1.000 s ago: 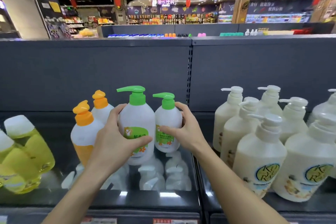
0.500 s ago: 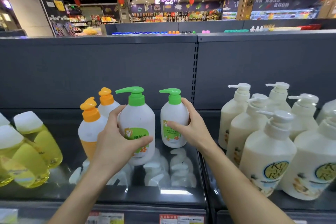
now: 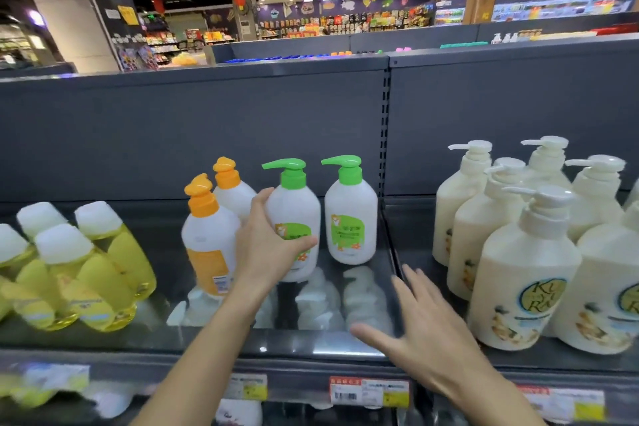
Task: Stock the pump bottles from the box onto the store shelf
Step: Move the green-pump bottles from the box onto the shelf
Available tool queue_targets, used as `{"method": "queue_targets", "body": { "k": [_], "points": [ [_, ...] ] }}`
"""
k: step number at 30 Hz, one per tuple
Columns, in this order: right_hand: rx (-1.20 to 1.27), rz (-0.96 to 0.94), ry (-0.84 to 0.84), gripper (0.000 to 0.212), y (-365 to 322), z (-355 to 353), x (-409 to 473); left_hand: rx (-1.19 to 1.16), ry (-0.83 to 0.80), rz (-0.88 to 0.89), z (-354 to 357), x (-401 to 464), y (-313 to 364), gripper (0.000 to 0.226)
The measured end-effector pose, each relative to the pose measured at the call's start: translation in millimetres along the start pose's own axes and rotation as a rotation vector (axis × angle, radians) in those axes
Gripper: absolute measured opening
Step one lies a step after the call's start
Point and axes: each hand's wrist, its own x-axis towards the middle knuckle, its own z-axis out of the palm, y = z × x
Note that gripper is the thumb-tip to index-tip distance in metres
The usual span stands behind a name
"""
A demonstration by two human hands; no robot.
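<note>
Bottle label [image 3: 292, 235] (half behind left hand [image 3: 268, 252])

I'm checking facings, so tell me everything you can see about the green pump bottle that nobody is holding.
The free green pump bottle is white, plastic-looking, with round shoulders and a bright green pump whose spout points left. A green label with a small orange figure faces forward. It stands upright on the shelf, near the divider, beside its twin, which the left hand grips. Nothing touches it; the right hand is open, nearer the camera.
</note>
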Motion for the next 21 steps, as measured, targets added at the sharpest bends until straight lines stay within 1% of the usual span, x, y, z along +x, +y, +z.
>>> {"method": "queue_targets", "body": {
  "k": [1, 3, 7, 9, 11, 16, 17, 19, 21],
  "points": [
    [-0.058, -0.004, -0.031, 0.119, 2, 4, -4, 0.003, 0.0, -0.005, 4, 0, -1, 0.092],
    [-0.139, -0.036, -0.029, 0.117, 3, 13, -7, -0.037, -0.021, -0.024, 10, 3, -6, 0.091],
    [-0.223, -0.089, 0.009, 0.124, 7, 20, -7, -0.099, -0.082, 0.012, 18, 11, -16, 0.089],
    [-0.24, -0.1, 0.011, 0.124, 8, 21, -8, -0.115, -0.064, 0.023, 21, 12, -17, 0.089],
    [-0.249, -0.107, 0.011, 0.125, 8, 21, -9, -0.102, -0.058, 0.041, 25, 9, -20, 0.093],
    [-0.268, -0.116, 0.008, 0.123, 9, 22, -9, 0.073, -0.068, 0.055, 25, 1, -21, 0.105],
    [-0.273, -0.119, 0.007, 0.125, 9, 23, -9, 0.143, -0.051, 0.046, 23, 1, -18, 0.107],
    [-0.28, -0.126, 0.011, 0.126, 10, 24, -8, 0.339, 0.033, 0.044, 21, 1, -11, 0.109],
    [-0.281, -0.13, 0.009, 0.124, 10, 24, -8, 0.45, 0.078, 0.086, 22, -3, -2, 0.109]
  ]
}}
